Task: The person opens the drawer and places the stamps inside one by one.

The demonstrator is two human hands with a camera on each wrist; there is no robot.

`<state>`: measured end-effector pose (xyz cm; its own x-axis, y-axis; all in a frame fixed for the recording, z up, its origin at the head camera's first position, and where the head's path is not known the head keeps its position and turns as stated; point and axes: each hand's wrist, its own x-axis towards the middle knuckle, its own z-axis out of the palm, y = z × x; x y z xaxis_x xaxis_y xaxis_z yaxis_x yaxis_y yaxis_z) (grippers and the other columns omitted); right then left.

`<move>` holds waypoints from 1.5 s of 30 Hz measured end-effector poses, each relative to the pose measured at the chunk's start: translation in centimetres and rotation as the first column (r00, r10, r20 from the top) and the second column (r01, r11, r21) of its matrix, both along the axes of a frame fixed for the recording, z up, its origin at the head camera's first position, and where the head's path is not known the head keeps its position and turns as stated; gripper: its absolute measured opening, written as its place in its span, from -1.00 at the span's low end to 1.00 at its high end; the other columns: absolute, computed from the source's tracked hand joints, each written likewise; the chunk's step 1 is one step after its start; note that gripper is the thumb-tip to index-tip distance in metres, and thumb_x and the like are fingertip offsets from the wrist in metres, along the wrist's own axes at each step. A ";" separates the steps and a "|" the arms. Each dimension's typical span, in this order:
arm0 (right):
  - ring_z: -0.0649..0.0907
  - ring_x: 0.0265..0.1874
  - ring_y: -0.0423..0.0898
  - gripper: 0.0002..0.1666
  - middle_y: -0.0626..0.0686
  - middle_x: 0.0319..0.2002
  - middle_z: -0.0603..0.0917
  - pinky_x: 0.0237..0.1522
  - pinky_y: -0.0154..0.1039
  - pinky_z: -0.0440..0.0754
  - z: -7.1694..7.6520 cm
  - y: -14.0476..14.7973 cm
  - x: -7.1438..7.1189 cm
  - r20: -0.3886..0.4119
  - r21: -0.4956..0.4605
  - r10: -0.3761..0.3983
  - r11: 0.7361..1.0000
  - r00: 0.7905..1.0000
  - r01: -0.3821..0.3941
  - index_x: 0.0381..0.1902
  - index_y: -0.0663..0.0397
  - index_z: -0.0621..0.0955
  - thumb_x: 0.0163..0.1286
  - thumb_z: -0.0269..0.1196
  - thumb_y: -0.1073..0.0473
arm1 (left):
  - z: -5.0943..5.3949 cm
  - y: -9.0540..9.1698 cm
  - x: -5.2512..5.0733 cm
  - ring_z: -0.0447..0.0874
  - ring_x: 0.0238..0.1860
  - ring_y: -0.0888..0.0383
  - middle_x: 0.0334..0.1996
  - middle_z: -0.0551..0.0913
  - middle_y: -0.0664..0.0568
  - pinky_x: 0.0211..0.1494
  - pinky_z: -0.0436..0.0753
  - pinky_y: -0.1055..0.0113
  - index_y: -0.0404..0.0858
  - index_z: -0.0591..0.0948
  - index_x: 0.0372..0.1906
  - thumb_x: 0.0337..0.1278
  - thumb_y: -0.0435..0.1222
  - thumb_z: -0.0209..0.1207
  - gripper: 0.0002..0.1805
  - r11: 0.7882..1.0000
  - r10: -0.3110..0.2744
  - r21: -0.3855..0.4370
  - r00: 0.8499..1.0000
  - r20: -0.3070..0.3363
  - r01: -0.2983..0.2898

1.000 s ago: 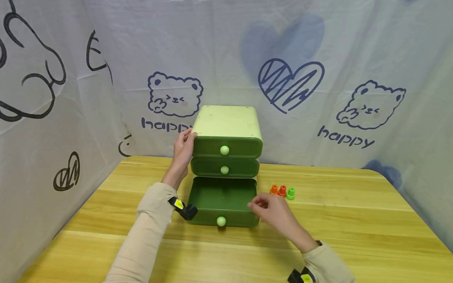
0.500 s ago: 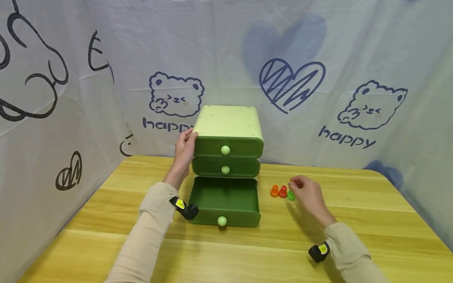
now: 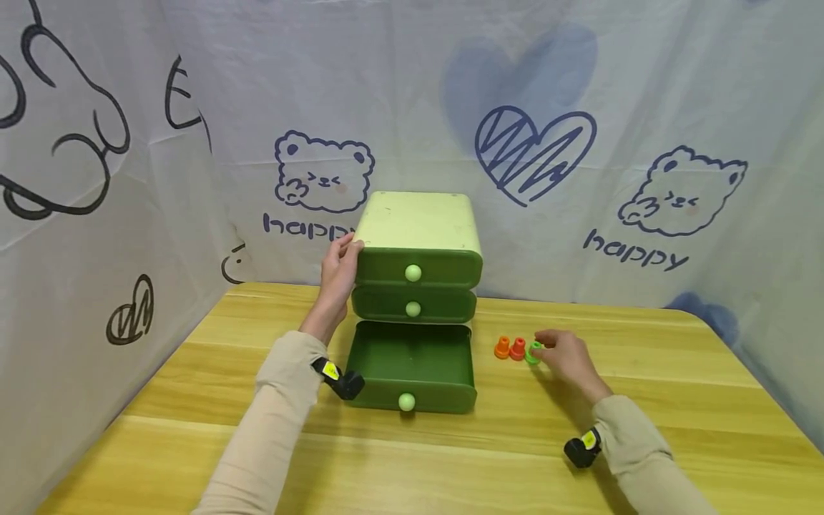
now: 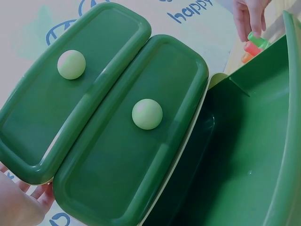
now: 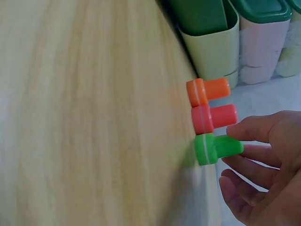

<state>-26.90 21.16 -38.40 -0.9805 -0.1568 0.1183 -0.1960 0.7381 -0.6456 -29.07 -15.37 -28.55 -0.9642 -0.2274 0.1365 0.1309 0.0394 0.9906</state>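
Note:
My left hand (image 3: 337,275) rests against the left side of a small drawer cabinet (image 3: 418,218) with a cream top and green fronts. Its fingers show beside the drawer edges in the left wrist view. The cabinet's bottom drawer (image 3: 408,397) is pulled out, and the two above look pushed in. At the right, my right hand (image 3: 569,357) is at a green stepped plastic peg (image 5: 218,149), thumb and fingers on either side of its narrow end. A firm pinch is not visible. A red peg (image 5: 214,117) and an orange peg (image 5: 208,91) stand alongside in a row.
The wooden table (image 3: 644,400) carries the cabinet and pegs. Behind it hangs a pale cloth (image 3: 412,93) printed with hearts and bears. Pale round knobs, such as the bottom drawer's knob (image 3: 406,402), stick out from the fronts.
My right hand has moved from beside the open drawer rightward, then down to the green peg. My left hand keeps its place on the cabinet.

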 end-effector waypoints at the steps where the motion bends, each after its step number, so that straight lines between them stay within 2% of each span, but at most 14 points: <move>1: 0.54 0.03 0.35 -0.53 0.42 0.01 0.59 0.00 0.14 0.55 -0.1 0.0 0.0 0.007 0.005 0.002 1.000 1.000 -0.002 0.09 0.53 0.52 0.30 0.25 0.29 | 0.0 0.0 0.0 0.36 0.20 -0.06 0.31 0.29 -0.11 0.22 0.42 -0.03 -0.15 0.25 0.43 0.35 -0.07 -0.02 -0.39 1.000 -0.001 0.000 1.000 0.001 0.001; 10: 0.61 -0.09 0.29 -0.60 0.40 -0.08 0.63 -0.18 0.05 0.64 -0.8 0.4 -0.3 0.000 0.002 0.008 1.000 1.000 -0.008 0.04 0.50 0.56 0.29 0.26 0.33 | 0.0 -0.1 -0.1 0.36 0.18 -0.05 0.30 0.31 -0.10 0.20 0.43 -0.03 -0.14 0.26 0.43 0.33 -0.06 -0.01 -0.39 1.000 0.003 0.000 1.000 0.003 -0.003; 16: 0.63 -0.12 0.28 -0.60 0.40 -0.11 0.64 -0.16 0.06 0.63 -0.5 0.5 -0.3 -0.010 0.017 -0.002 1.000 1.000 0.002 0.04 0.51 0.55 0.29 0.25 0.34 | -0.1 -0.1 -0.1 0.35 0.20 -0.05 0.31 0.29 -0.10 0.22 0.42 -0.03 -0.14 0.25 0.43 0.35 -0.06 -0.02 -0.39 1.000 -0.003 -0.004 1.000 0.005 0.003; 22: 0.64 -0.15 0.27 -0.61 0.39 -0.15 0.66 -0.10 0.10 0.60 0.3 0.5 -0.2 -0.073 0.019 0.002 1.000 0.997 -0.001 0.00 0.53 0.56 0.26 0.27 0.36 | 0.0 0.0 -0.1 0.36 0.18 -0.05 0.30 0.31 -0.11 0.20 0.43 -0.03 -0.14 0.26 0.43 0.34 -0.07 -0.01 -0.39 1.000 0.003 0.004 1.000 0.000 -0.003; 29: 0.65 -0.19 0.26 -0.61 0.38 -0.18 0.67 -0.14 0.09 0.61 1.4 0.2 0.1 -0.124 0.017 0.025 1.000 0.992 -0.023 -0.02 0.52 0.57 0.26 0.29 0.33 | 0.0 0.0 -0.1 0.36 0.19 -0.06 0.30 0.31 -0.12 0.22 0.42 -0.04 -0.15 0.26 0.43 0.34 -0.08 -0.01 -0.39 1.000 0.003 -0.001 1.000 -0.003 -0.003; 38: 0.64 -0.18 0.23 -0.61 0.34 -0.19 0.68 -0.19 0.06 0.63 2.8 -1.4 0.6 -0.119 0.035 0.058 0.998 0.991 -0.054 -0.01 0.48 0.59 0.28 0.30 0.28 | 0.0 0.0 -0.1 0.35 0.20 -0.06 0.30 0.30 -0.11 0.21 0.42 -0.04 -0.14 0.26 0.43 0.35 -0.07 -0.01 -0.39 1.000 0.005 -0.002 1.000 0.001 -0.005; 45: 0.64 -0.16 0.21 -0.61 0.31 -0.18 0.68 -0.17 0.07 0.62 2.9 -2.5 0.3 -0.111 0.076 0.101 0.993 0.989 -0.093 0.00 0.44 0.61 0.29 0.30 0.25 | -0.1 -0.1 -0.1 0.36 0.18 -0.05 0.31 0.30 -0.10 0.18 0.43 0.00 -0.15 0.25 0.43 0.35 -0.07 -0.02 -0.40 1.000 0.001 -0.005 1.000 0.000 -0.001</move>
